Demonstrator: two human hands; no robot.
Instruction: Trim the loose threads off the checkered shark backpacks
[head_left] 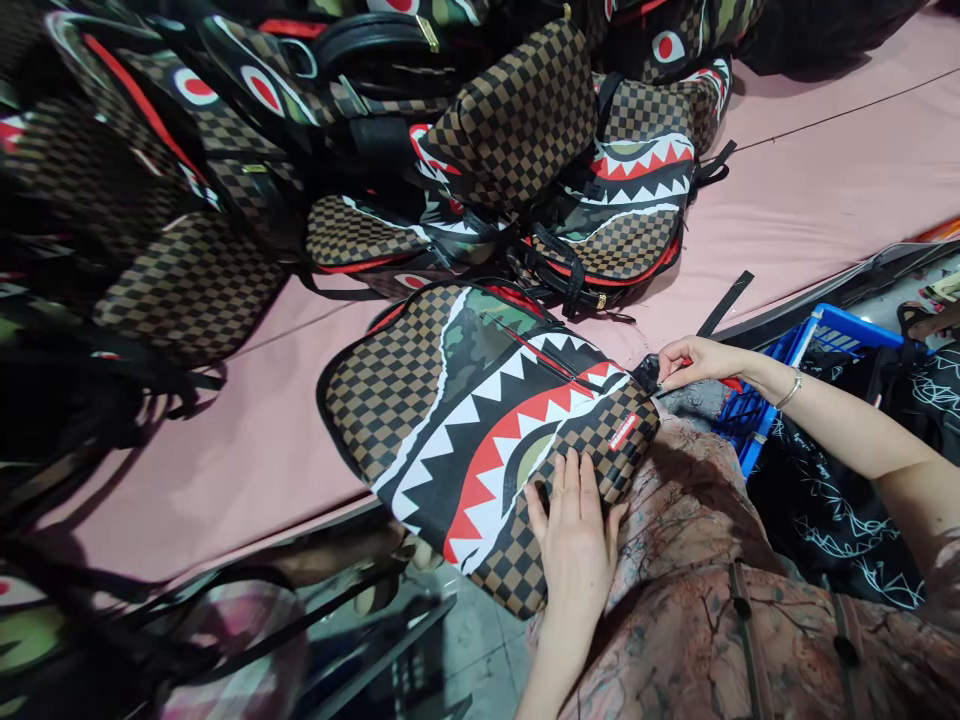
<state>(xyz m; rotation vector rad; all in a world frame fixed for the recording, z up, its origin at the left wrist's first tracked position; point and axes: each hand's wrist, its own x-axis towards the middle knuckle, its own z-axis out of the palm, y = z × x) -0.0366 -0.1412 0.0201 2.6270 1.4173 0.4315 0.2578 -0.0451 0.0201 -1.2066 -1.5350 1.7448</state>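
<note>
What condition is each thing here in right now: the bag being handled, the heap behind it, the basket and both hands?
Backpack: lying flat at the edge of the pink table, partly overhanging it.
Left hand: open, palm pressed flat on the backpack's lower corner.
Right hand: fingers pinched at the backpack's top corner.
Pile of backpacks: heaped loosely, straps trailing.
Blue basket: beside the table, contents unclear.

Backpack heap (315, 150) left; pink tabletop (810, 190) right.
</note>
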